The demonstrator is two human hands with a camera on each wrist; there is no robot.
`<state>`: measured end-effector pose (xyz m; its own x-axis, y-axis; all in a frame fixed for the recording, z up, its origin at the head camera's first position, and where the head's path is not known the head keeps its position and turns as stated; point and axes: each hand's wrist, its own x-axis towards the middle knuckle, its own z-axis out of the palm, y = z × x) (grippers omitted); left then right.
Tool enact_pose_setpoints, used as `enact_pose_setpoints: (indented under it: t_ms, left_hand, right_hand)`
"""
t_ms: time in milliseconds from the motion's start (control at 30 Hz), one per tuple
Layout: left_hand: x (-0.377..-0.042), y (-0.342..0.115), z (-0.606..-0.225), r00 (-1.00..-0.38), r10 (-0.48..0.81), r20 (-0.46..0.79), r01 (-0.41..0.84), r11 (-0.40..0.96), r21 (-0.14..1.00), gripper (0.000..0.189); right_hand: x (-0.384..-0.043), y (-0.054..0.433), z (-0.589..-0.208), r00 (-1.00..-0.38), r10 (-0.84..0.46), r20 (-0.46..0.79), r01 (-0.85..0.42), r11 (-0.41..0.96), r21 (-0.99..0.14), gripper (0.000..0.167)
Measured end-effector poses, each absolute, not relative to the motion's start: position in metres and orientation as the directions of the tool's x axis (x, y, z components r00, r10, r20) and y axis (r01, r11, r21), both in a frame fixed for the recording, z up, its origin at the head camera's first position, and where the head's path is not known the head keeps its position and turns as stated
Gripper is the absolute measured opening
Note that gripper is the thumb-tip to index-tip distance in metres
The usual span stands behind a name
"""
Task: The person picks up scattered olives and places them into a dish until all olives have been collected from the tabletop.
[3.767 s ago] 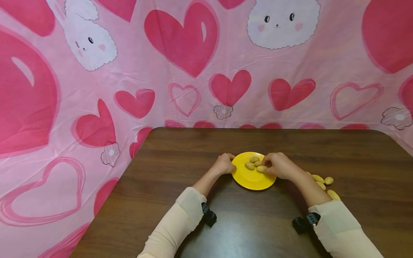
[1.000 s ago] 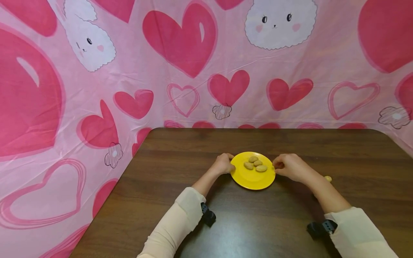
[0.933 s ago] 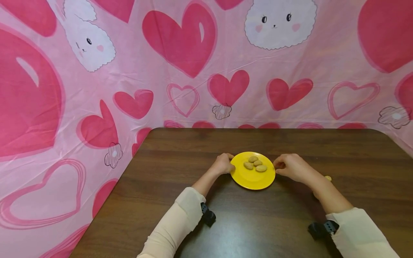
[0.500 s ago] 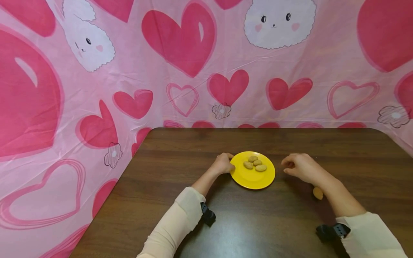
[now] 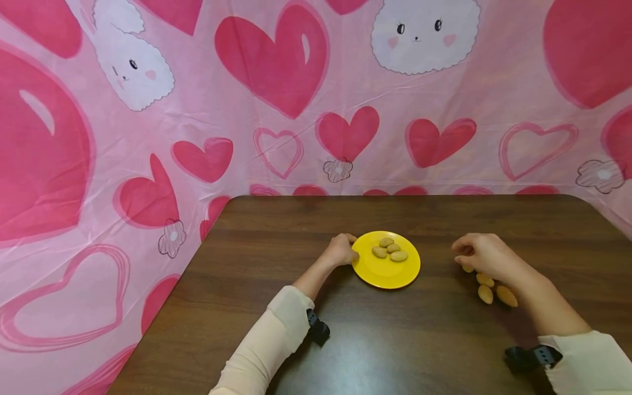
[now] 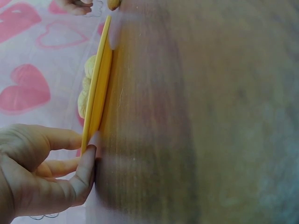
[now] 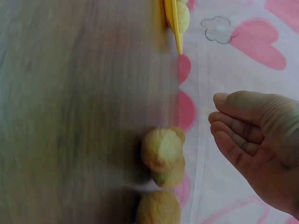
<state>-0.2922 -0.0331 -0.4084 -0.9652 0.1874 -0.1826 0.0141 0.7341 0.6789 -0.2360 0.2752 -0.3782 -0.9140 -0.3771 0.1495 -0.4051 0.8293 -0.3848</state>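
Observation:
My left hand [image 5: 340,250] pinches the left rim of a round yellow plate [image 5: 385,278]. In the left wrist view its thumb and fingers [image 6: 86,168] are at the plate's edge. Several small oval, yellow-brown pieces with a bumpy surface, one of them a piece [image 5: 398,256] near the middle, lie grouped on the plate. My right hand [image 5: 486,255] is off the table to the right of the plate, fingers loosely bent and nothing between them. Below it several like pieces lie on the table, among them a piece [image 5: 485,294] and a larger one [image 5: 506,296]; the hand partly hides one.
The dark brown wooden table [image 5: 296,219] reaches back to a pink cloth [image 5: 197,109] printed with hearts and rabbit faces. Each forearm carries a black wrist camera, the left camera [image 5: 318,329] and the right camera [image 5: 528,358].
The right hand has drawn away from the plate to the right, over the loose pieces. Earlier it set a piece on the plate. The left hand stays at the rim.

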Motion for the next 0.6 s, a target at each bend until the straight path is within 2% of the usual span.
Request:
enact_pose_setpoints:
  t_ms: [600]
  left_hand:
    - [-0.293,-0.034,-0.410,-0.967,0.193,-0.166,0.029,0.732,0.681,0.043]
  right_hand:
    - [-0.231,0.318,-0.381,-0.939,-0.318,0.129,-0.343,0.865,-0.366,0.021]
